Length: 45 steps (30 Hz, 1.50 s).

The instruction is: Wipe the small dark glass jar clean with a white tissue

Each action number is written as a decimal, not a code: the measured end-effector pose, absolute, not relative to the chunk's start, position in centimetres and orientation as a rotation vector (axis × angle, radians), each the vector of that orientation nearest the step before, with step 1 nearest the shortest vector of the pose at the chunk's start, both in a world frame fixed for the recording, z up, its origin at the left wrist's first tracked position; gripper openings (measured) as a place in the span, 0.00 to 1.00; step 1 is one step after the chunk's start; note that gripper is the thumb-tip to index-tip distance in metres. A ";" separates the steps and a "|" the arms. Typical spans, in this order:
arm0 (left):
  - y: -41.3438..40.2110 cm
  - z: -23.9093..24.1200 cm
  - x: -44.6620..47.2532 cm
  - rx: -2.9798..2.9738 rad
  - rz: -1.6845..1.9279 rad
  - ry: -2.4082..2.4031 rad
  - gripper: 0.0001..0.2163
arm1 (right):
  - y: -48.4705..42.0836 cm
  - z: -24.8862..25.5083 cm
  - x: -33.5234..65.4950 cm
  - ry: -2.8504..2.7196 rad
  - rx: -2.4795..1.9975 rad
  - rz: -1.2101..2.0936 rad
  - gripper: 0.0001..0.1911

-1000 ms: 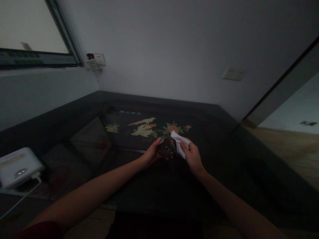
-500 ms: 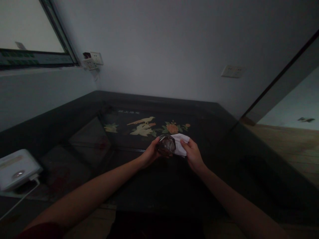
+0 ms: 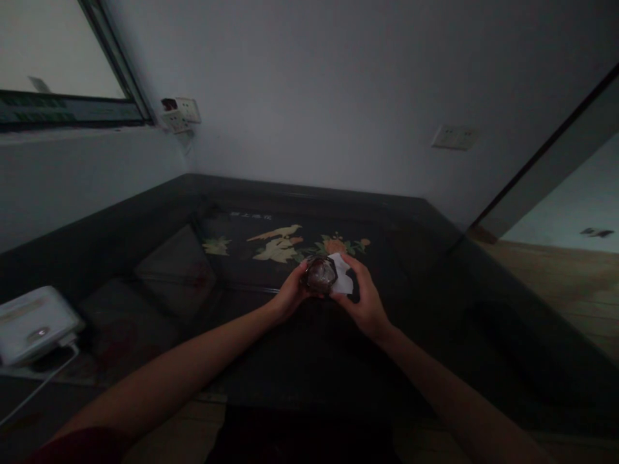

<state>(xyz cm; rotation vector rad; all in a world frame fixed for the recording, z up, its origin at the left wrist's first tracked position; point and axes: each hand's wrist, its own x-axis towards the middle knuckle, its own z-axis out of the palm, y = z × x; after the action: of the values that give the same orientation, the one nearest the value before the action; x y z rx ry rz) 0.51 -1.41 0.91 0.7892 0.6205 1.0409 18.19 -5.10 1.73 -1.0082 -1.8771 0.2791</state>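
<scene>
Lying at nine o'clock from the glass [image 3: 320, 276], the white box [image 3: 39, 322] and its cable [image 3: 41, 388] are well apart from both hands, so I think they will not disturb. After the bird picture [image 3: 275, 246] at ten o'clock comes the left hand [image 3: 289, 293], at eight o'clock, with thumb and fingers closed around the side of the glass; this grip should be firm but gentle, because glass can slip. The glass is over the dark table [image 3: 300, 367], with what looks like its open mouth turned toward the person; whether it touches the table I cannot tell. At its three o'clock, the white paper [image 3: 343, 277] lies against the side. It seems better to press this paper flat, with even force, and to turn the glass little by little. Last, at four o'clock, the right hand [image 3: 370, 306] is bent around the paper, gripping it with forefinger above and thumb below; the fingertips should perhaps be behind the paper, so that they do not mark the glass.
</scene>
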 end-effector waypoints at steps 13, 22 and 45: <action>-2.0 0.3 0.6 0.911 0.925 0.584 0.23 | -4.9 0.5 17.2 -2.012 -1.032 0.504 0.56; -1.8 -0.8 0.6 1.026 0.878 0.553 0.30 | -5.7 1.3 16.6 -1.843 -1.016 0.532 0.42; 0.6 1.1 -1.8 1.450 1.210 1.082 0.11 | -3.8 1.3 17.9 -1.222 -1.000 0.934 0.37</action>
<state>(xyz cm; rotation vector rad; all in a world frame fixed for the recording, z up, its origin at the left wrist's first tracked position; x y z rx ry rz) -1.84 0.62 1.08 1.4503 1.0821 1.2098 17.87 -3.83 1.27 -1.0004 -1.2217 0.9342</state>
